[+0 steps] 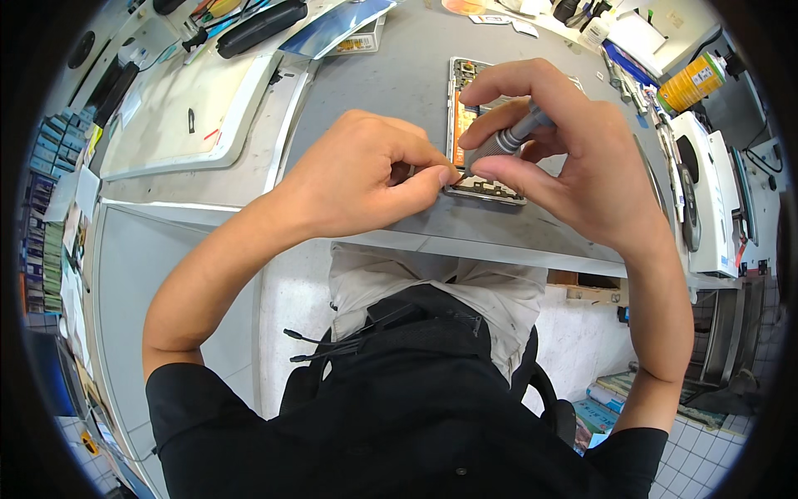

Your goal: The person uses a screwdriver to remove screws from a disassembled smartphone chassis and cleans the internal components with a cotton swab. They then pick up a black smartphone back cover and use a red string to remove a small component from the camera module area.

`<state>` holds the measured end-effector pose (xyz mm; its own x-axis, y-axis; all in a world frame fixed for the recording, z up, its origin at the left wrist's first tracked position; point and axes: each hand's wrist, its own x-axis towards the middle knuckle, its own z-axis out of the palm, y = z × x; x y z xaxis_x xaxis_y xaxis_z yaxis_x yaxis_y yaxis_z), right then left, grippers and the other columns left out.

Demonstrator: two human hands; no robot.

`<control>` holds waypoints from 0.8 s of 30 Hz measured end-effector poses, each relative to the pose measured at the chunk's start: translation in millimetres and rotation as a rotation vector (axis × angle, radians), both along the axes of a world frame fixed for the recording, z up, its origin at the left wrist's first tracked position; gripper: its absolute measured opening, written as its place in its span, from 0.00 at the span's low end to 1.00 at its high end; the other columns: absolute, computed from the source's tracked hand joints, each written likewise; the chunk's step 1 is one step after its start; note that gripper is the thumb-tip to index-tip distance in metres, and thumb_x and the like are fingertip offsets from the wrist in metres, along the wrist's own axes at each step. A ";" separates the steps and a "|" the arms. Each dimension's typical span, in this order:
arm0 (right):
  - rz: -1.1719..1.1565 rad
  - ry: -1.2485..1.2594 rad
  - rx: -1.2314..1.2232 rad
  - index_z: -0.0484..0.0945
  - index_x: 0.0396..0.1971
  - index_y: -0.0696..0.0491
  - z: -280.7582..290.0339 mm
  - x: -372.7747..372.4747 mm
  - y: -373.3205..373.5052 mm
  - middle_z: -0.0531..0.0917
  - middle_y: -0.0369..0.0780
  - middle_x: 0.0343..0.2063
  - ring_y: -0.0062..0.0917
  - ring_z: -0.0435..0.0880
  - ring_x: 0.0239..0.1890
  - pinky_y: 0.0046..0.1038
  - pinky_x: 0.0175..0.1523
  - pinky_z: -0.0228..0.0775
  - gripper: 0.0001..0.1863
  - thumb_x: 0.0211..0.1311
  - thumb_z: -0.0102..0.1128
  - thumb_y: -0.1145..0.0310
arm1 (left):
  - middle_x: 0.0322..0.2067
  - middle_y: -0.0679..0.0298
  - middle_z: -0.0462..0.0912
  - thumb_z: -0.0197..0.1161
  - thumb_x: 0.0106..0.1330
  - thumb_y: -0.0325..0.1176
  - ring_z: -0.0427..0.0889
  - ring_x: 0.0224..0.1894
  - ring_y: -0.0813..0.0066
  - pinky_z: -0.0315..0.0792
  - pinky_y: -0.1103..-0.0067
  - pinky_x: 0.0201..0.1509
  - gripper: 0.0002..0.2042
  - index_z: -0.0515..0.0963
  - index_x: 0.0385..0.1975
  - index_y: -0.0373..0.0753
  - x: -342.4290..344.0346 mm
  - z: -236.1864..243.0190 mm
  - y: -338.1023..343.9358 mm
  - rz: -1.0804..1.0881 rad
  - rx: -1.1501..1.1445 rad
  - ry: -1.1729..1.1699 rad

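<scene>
An opened smartphone (460, 108) lies on the grey work surface, its inner parts exposed and its middle partly covered by my right hand (594, 162). The fingers of that hand are curled around a grey metal screwdriver (501, 143) with a knurled grip. The screwdriver slants down toward the phone's near left corner. From the left, my left hand (362, 179) reaches in, thumb and forefinger pinched together at that same corner, right by the screwdriver's tip. Whatever lies between those fingertips is too small to make out.
Left of the mat stands a white-framed tray (187, 125) with a small dark piece on it. Behind are a black case (262, 27) and a small box (362, 37). On the right are a yellow spray can (692, 81), several tools and a white device (706, 191).
</scene>
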<state>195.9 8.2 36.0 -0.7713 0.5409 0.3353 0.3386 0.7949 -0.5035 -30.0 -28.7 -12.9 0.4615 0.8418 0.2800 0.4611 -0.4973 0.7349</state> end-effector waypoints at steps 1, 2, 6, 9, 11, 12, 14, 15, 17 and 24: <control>0.005 -0.004 0.014 0.73 0.51 0.55 -0.1 -0.8 -0.1 0.83 0.37 0.45 0.25 0.88 0.44 0.22 0.38 0.82 0.24 0.54 0.70 0.78 | 0.22 0.58 0.82 0.61 0.61 0.34 0.78 0.20 0.68 0.69 0.74 0.25 0.10 0.85 0.31 0.33 -0.3 -0.8 -0.1 0.001 0.009 0.000; 0.008 -0.009 0.029 0.73 0.51 0.54 0.5 -1.3 -0.5 0.83 0.37 0.44 0.25 0.88 0.44 0.22 0.38 0.82 0.24 0.54 0.70 0.78 | 0.22 0.58 0.82 0.61 0.61 0.34 0.78 0.20 0.67 0.69 0.74 0.25 0.10 0.85 0.31 0.33 -0.4 -1.5 0.3 0.000 0.019 0.000; 0.019 -0.079 0.024 0.73 0.50 0.54 6.9 -3.6 -3.4 0.83 0.37 0.43 0.24 0.87 0.44 0.22 0.38 0.81 0.24 0.53 0.70 0.79 | 0.22 0.58 0.81 0.61 0.61 0.33 0.77 0.20 0.67 0.69 0.73 0.25 0.10 0.85 0.30 0.33 -1.1 -4.2 1.5 -0.008 0.043 -0.002; 0.050 -0.086 0.097 0.73 0.50 0.53 7.8 -8.2 -6.3 0.83 0.37 0.41 0.23 0.87 0.43 0.23 0.38 0.80 0.24 0.53 0.68 0.81 | 0.21 0.58 0.80 0.61 0.61 0.33 0.76 0.20 0.67 0.69 0.74 0.26 0.10 0.85 0.31 0.33 -3.3 -3.4 1.3 -0.013 0.012 0.007; 0.117 -0.085 0.053 0.72 0.50 0.53 9.4 -10.0 -5.6 0.83 0.38 0.40 0.24 0.87 0.42 0.24 0.39 0.79 0.24 0.52 0.68 0.81 | 0.22 0.58 0.80 0.60 0.62 0.32 0.75 0.21 0.68 0.68 0.75 0.26 0.09 0.85 0.33 0.34 -6.0 -1.2 1.3 -0.014 -0.029 0.017; 0.149 -0.085 0.032 0.72 0.50 0.53 10.4 -10.3 -5.7 0.83 0.39 0.39 0.24 0.87 0.41 0.25 0.40 0.79 0.24 0.51 0.67 0.81 | 0.22 0.58 0.80 0.60 0.62 0.31 0.75 0.21 0.69 0.68 0.75 0.26 0.09 0.85 0.33 0.34 -7.4 -3.3 0.8 0.013 -0.007 -0.027; 0.155 -0.106 0.079 0.72 0.49 0.54 13.4 -10.6 -5.9 0.83 0.40 0.38 0.27 0.86 0.39 0.26 0.41 0.78 0.24 0.50 0.67 0.80 | 0.23 0.59 0.80 0.59 0.62 0.30 0.74 0.21 0.71 0.67 0.76 0.26 0.09 0.85 0.35 0.34 -11.0 -10.5 -1.8 0.074 0.037 -0.115; 0.161 -0.115 0.102 0.71 0.48 0.54 15.5 -11.1 -5.6 0.82 0.41 0.37 0.29 0.86 0.38 0.27 0.41 0.78 0.24 0.50 0.67 0.80 | 0.23 0.59 0.80 0.59 0.63 0.29 0.74 0.22 0.72 0.67 0.77 0.27 0.09 0.85 0.35 0.34 -13.0 -11.2 -3.6 0.086 0.035 -0.110; 0.000 -0.364 0.174 0.71 0.47 0.55 32.5 -11.9 -10.4 0.83 0.41 0.37 0.31 0.86 0.38 0.27 0.42 0.78 0.24 0.49 0.67 0.79 | 0.24 0.59 0.80 0.58 0.63 0.28 0.74 0.22 0.73 0.67 0.77 0.27 0.09 0.85 0.36 0.35 -16.2 -12.1 -7.0 0.102 0.031 -0.102; 0.142 -0.214 0.190 0.73 0.44 0.55 19.6 -11.4 -4.4 0.84 0.40 0.34 0.33 0.87 0.36 0.28 0.39 0.77 0.20 0.52 0.70 0.71 | 0.24 0.60 0.80 0.59 0.63 0.28 0.75 0.23 0.72 0.68 0.77 0.27 0.08 0.85 0.36 0.36 -15.6 -15.5 -7.5 0.078 0.093 -0.103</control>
